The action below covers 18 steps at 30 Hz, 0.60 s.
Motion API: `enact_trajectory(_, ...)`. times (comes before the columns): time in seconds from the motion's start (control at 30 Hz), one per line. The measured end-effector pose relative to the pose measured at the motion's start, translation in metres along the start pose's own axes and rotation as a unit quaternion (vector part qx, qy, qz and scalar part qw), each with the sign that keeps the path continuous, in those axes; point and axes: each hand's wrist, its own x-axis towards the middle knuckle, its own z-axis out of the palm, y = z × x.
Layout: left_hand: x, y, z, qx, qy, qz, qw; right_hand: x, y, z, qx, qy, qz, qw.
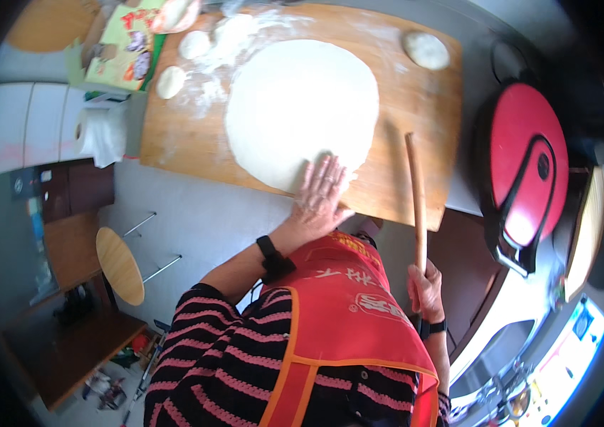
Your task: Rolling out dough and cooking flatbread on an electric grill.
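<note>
"Dough sheet (302,107): where?"

"On the wooden board (191,142), its near edge under the left hand (319,198), that grip released, fingers straight."

"And the right hand (427,290)?"

"Its grip is clenched round the rolling pin (417,188), held beside the sheet."

"Advice?"

"I'd press lightly and feel for thick spots; the surface looks washed out, so I can't judge evenness."

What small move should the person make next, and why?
Lifting the left hand seems sensible: its fingers lie at the near edge of the dough sheet, where they could block the rolling pin, which the right hand holds beside the sheet.
</note>
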Motion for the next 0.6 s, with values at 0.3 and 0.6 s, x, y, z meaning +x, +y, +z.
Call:
enact_trajectory(0.3,0.007,-0.102,-0.053,0.125,0.028,-0.220,0.967,0.007,0.003,0.017,-0.019,0.006,-0.023,1.000)
enact_trajectory(0.6,-0.001,-0.119,-0.069,0.150,0.004,-0.223,0.963,0.002,-0.018,0.034,-0.011,0.037,0.007,0.999)
